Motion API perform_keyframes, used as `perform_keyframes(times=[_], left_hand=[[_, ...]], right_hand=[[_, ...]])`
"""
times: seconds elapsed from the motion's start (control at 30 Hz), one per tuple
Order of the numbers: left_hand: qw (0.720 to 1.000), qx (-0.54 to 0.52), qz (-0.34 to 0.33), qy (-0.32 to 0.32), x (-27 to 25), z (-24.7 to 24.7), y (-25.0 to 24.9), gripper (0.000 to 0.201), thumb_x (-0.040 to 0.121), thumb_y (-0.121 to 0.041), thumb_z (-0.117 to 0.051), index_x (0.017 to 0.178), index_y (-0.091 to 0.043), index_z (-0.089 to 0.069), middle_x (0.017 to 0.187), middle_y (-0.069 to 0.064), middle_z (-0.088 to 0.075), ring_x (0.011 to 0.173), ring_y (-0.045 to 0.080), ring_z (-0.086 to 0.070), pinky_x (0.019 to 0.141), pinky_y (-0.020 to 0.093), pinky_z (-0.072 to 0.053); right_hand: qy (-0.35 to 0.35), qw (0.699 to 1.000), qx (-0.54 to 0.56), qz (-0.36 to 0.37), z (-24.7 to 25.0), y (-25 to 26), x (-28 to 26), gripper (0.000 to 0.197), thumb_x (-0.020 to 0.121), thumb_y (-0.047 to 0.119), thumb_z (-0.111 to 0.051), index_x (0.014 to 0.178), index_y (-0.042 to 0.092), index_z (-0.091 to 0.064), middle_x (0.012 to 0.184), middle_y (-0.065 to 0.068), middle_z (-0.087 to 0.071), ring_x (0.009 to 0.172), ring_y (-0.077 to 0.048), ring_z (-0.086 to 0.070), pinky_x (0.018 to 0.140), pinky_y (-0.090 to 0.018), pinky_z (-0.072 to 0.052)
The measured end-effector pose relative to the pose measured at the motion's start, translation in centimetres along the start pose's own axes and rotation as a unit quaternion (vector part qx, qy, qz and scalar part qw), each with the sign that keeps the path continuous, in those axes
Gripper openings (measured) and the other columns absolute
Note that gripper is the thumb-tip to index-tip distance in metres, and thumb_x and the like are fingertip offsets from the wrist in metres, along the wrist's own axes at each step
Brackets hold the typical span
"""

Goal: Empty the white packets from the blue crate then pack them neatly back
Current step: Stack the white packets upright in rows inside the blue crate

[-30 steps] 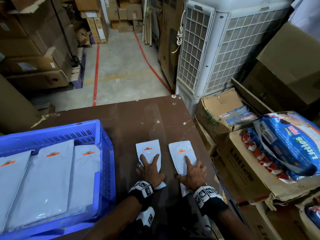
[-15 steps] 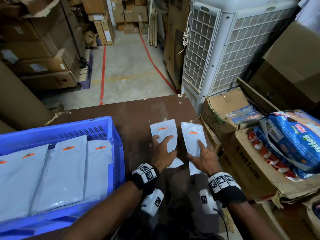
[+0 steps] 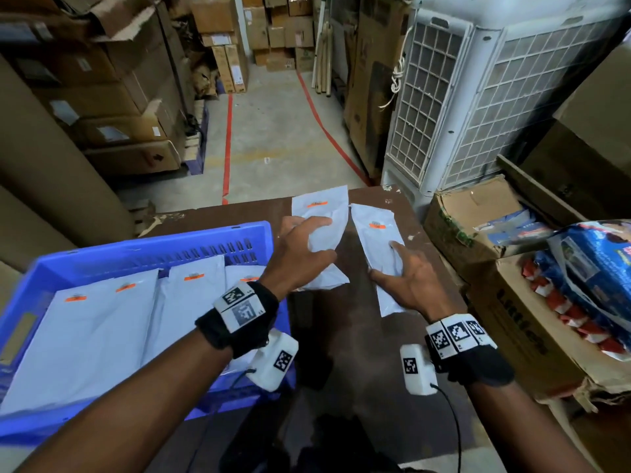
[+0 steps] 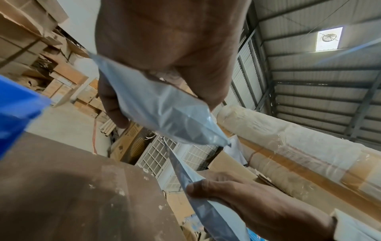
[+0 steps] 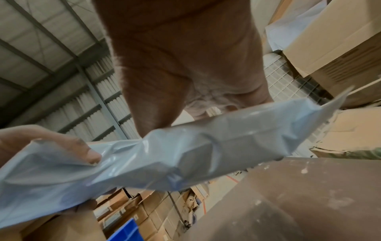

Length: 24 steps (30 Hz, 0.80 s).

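Two white packets were gripped above the table's (image 3: 372, 377) far edge, one in the left hand (image 3: 300, 256), one in the right hand (image 3: 408, 285); three lay in the blue crate (image 3: 143, 247).

Black wristbands (image 3: 239, 322) — checkered tags, white cabled cameras (image 3: 418, 370).

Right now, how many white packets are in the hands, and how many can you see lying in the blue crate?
Packets in hands: 2, one in the left hand at, one in the right hand at.
Packets showing in the blue crate: 3, judging by the orange labels; any underneath are hidden.
Total: 5
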<state>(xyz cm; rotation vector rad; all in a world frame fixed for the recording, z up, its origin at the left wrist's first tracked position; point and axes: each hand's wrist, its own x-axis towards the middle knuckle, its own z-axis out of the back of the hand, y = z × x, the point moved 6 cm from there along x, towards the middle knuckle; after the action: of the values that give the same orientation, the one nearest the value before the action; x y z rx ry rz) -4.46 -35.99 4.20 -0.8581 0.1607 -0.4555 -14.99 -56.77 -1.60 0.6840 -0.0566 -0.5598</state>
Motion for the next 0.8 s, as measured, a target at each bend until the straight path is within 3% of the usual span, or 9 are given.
perform_keyframes(times=[0.13,0.23,0.33,0.4,0.47,0.53,0.63,0.7,0.8], left_hand=[[1.000,0.008,0.008,-0.026,-1.4,5.8,3.2,0.058,0.071,-0.025,-0.076,0.126,-0.037,-0.059,0.126,-0.001,-0.037,0.113,0.008,-0.038,0.098,0.016,-0.030],[0.998,-0.003,0.019,-0.052,-2.7,10.2,5.7,0.059,0.072,-0.019,-0.077,0.125,-0.037,-0.059,0.126,0.000,-0.036,0.112,0.008,-0.036,0.094,0.016,-0.031],[0.995,-0.003,0.034,-0.088,-4.3,14.4,8.1,0.063,0.072,-0.014,-0.079,0.128,-0.031,-0.056,0.127,0.002,-0.036,0.109,0.005,-0.035,0.090,0.016,-0.032],[0.992,-0.003,0.049,-0.114,-5.3,16.8,9.8,0.066,0.070,-0.014,-0.080,0.128,-0.029,-0.053,0.127,0.003,-0.035,0.110,0.008,-0.037,0.088,0.017,-0.033],[0.990,-0.008,0.069,-0.125,-6.2,18.5,11.6,0.068,0.068,-0.014,-0.082,0.126,-0.028,-0.052,0.127,0.006,-0.036,0.114,0.014,-0.041,0.088,0.019,-0.034],[0.988,-0.013,0.103,-0.113,-7.0,19.4,13.5,0.069,0.065,-0.017,-0.084,0.125,-0.028,-0.050,0.124,0.007,-0.037,0.113,0.019,-0.044,0.088,0.024,-0.037],[0.987,0.001,0.146,-0.072,-8.0,20.0,16.0,0.077,0.055,-0.038,-0.080,0.124,-0.031,-0.046,0.119,0.005,-0.035,0.109,0.023,-0.045,0.096,0.034,-0.041],[0.985,0.027,0.167,-0.029,-8.6,19.8,17.3,0.082,0.051,-0.046,-0.071,0.127,-0.033,-0.043,0.118,0.004,-0.030,0.111,0.024,-0.043,0.098,0.033,-0.039],[0.980,0.066,0.184,0.027,-9.1,19.0,18.7,0.087,0.052,-0.051,-0.068,0.130,-0.030,-0.036,0.116,0.003,-0.023,0.113,0.027,-0.039,0.092,0.028,-0.036]], right_hand=[[0.009,1.000,0.020,0.012,-1.2,4.7,-1.5,0.087,0.078,0.052,-0.074,0.151,0.028,-0.033,0.143,-0.015,-0.041,0.131,-0.034,-0.043,0.108,-0.041,-0.037],[0.020,0.999,0.041,0.023,-2.1,8.5,-2.9,0.086,0.077,0.045,-0.077,0.149,0.032,-0.033,0.136,-0.013,-0.041,0.127,-0.033,-0.046,0.104,-0.036,-0.039],[0.022,0.997,0.061,0.042,-3.3,12.4,-4.1,0.089,0.071,0.044,-0.081,0.147,0.034,-0.035,0.136,-0.011,-0.039,0.127,-0.030,-0.047,0.108,-0.036,-0.040],[0.032,0.995,0.080,0.058,-4.3,15.2,-4.8,0.088,0.071,0.046,-0.081,0.147,0.035,-0.037,0.132,-0.009,-0.039,0.121,-0.027,-0.049,0.106,-0.039,-0.044],[0.035,0.993,0.080,0.082,-5.6,17.9,-5.4,0.084,0.073,0.046,-0.080,0.145,0.035,-0.038,0.124,-0.006,-0.041,0.112,-0.023,-0.050,0.099,-0.034,-0.045],[0.032,0.992,0.067,0.099,-6.9,20.3,-6.0,0.081,0.073,0.047,-0.079,0.143,0.035,-0.041,0.118,-0.003,-0.039,0.107,-0.021,-0.051,0.093,-0.027,-0.042],[0.057,0.993,0.038,0.098,-9.3,22.9,-6.8,0.081,0.075,0.051,-0.077,0.144,0.031,-0.042,0.120,-0.004,-0.040,0.115,-0.024,-0.053,0.094,-0.027,-0.041],[0.093,0.992,0.000,0.091,-10.9,24.0,-7.4,0.081,0.078,0.054,-0.074,0.146,0.029,-0.039,0.130,-0.008,-0.040,0.120,-0.027,-0.052,0.092,-0.029,-0.041],[0.133,0.987,-0.041,0.079,-13.0,24.5,-8.2,0.077,0.082,0.056,-0.069,0.147,0.029,-0.037,0.138,-0.009,-0.036,0.121,-0.029,-0.051,0.092,-0.032,-0.042]])
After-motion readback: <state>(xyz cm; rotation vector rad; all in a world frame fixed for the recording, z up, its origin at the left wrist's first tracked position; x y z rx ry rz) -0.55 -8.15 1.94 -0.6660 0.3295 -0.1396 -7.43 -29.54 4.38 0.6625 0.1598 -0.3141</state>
